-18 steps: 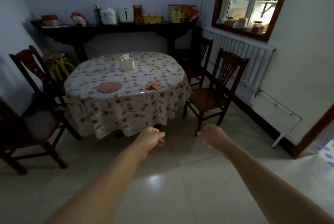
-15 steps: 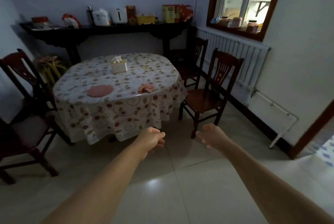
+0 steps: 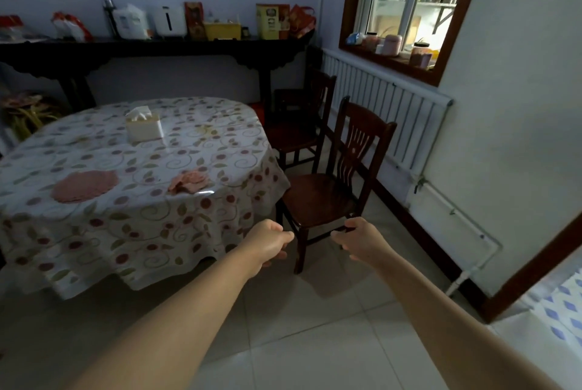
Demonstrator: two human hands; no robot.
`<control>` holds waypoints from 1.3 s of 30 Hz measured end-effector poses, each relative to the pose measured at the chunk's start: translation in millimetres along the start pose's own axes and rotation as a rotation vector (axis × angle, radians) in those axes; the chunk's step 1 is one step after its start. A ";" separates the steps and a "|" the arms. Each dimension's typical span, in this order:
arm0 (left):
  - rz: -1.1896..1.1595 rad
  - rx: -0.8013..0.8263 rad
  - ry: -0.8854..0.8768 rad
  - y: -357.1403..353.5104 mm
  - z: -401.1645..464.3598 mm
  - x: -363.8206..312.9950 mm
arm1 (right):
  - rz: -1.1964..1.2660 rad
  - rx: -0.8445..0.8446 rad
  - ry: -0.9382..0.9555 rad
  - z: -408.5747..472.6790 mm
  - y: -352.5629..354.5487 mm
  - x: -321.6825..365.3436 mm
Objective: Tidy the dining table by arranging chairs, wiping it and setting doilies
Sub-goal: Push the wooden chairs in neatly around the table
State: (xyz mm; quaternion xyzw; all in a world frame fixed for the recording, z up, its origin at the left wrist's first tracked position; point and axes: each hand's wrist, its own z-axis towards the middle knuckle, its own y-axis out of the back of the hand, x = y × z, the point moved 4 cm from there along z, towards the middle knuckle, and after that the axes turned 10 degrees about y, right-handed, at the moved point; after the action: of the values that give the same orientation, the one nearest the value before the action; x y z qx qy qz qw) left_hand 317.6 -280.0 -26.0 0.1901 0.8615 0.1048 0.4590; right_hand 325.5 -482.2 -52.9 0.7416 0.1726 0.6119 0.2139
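Note:
A round dining table (image 3: 132, 232) wears a floral cloth under clear plastic. On it lie a flat pink doily (image 3: 85, 185), a crumpled pink cloth (image 3: 189, 183) near the right edge, and a white tissue box (image 3: 144, 127). A dark wooden chair (image 3: 327, 194) stands at the table's right, turned away from it. My left hand (image 3: 271, 241) is loosely fisted and holds nothing, just in front of the chair's front left corner. At the seat's front right corner hovers my right hand (image 3: 359, 240), fingers half curled, with no plain grip on the seat.
A second dark chair (image 3: 296, 125) stands behind the first, by a white radiator (image 3: 387, 112). A dark sideboard (image 3: 157, 49) with boxes and appliances lines the far wall. A window sill (image 3: 390, 58) holds jars. A doorway (image 3: 535, 273) opens at right.
The view has moved forward and to the right toward the near chair. Both hands now reach the front edge of its seat instead of hanging over bare floor.

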 end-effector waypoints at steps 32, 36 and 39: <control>-0.007 -0.024 0.092 -295.2 452.1 -439.0 | -0.047 0.212 0.097 573.1 350.9 -115.0; -0.034 -0.097 0.110 -298.0 502.5 -469.8 | -0.077 0.264 0.139 637.3 369.5 -113.9; -0.039 -0.109 0.120 -300.7 545.6 -489.5 | -0.095 0.268 0.148 688.1 377.4 -113.1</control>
State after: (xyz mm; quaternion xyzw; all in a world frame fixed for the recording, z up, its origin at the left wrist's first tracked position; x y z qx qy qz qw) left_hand 949.2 -756.5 -68.8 0.1412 0.8841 0.1536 0.4182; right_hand 977.0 -934.1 -57.6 0.7075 0.3029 0.6255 0.1283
